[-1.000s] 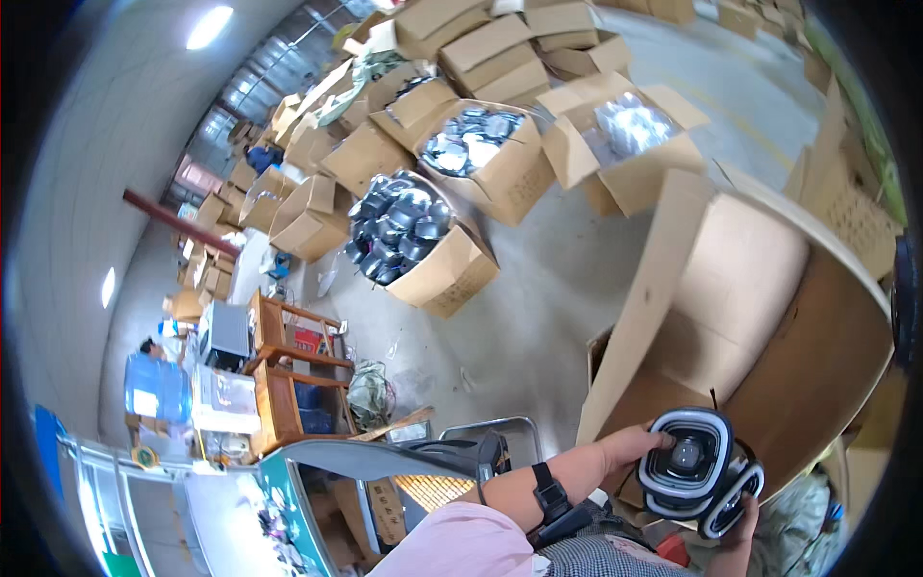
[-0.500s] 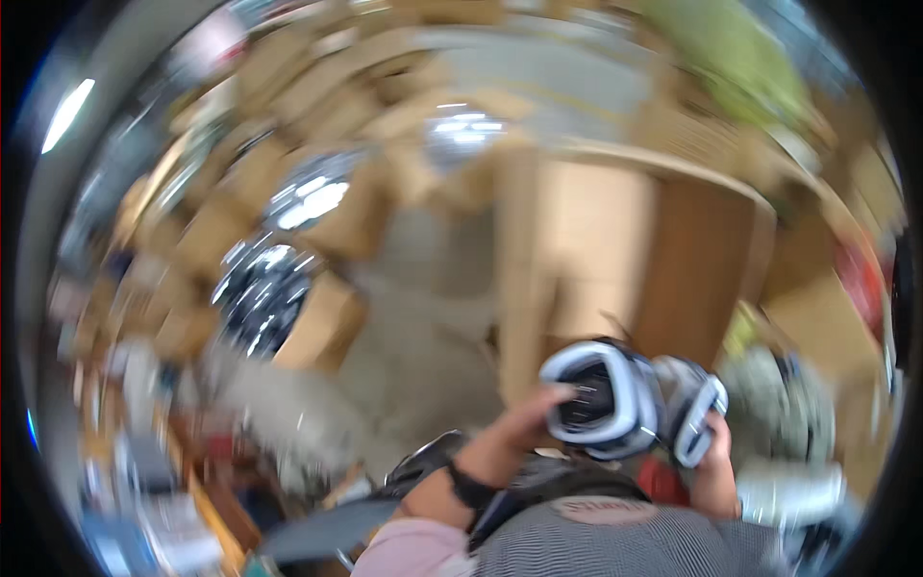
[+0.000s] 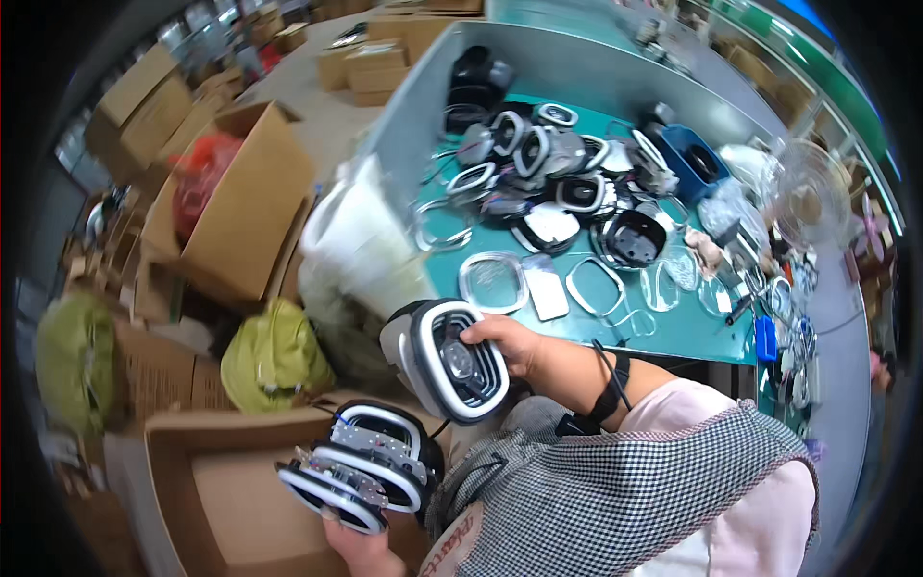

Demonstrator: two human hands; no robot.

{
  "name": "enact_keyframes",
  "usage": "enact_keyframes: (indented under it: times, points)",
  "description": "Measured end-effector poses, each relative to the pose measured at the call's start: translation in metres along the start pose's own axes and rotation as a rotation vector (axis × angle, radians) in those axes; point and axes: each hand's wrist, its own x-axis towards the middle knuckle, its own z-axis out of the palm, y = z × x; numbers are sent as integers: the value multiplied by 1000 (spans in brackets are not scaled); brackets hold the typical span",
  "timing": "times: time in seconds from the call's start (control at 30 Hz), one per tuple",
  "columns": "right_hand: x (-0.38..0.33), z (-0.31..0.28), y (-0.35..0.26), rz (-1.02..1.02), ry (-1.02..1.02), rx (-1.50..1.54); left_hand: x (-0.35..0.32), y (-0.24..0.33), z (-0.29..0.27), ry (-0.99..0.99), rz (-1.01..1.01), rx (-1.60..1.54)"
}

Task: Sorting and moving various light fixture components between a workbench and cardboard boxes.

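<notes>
My right hand [image 3: 508, 344] grips a rounded-square black housing [image 3: 460, 360] with a white rim. Its thumb lies on the front, over a round clear middle; the other fingers are mostly hidden behind. At lower left my left hand [image 3: 358, 546] holds a cluster of similar white-rimmed housings [image 3: 370, 462] with dotted boards and small wires between them. The left fingers are partly hidden under the lowest one. This cluster is above the side of an open cardboard box [image 3: 168, 481]. A black band [image 3: 610, 387] with a thin cord circles my right wrist.
A teal-topped table [image 3: 596, 337] with raised grey walls carries a pile of housings [image 3: 553, 159], loose clear rings, a blue bin [image 3: 687, 154] and a clear fan [image 3: 810, 195]. White sacking [image 3: 361, 231], yellow-green bags [image 3: 276, 354] and a tall carton [image 3: 236, 212] stand left of it.
My view has swung right: the open box now lies lower left and the table has come in. My hands, earlier close together at the box, are apart, each still holding housings.
</notes>
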Motion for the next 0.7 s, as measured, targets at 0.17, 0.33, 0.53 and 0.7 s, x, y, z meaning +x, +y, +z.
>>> enact_keyframes:
  times: [0.17,0.33,0.53,0.7]
  points:
    - [-54,-74,-127,-329,146,86,91,7,193,-327,-322,-417]
    - [-64,-141,-258,-698,178,190,198,-34,385,-375,-470,-381]
    - [12,-201,-363,-1156,487,359,312,-104,519,-223,-403,-421]
    - [54,-197,-385,-1106,596,294,355,-139,541,-148,-471,-316]
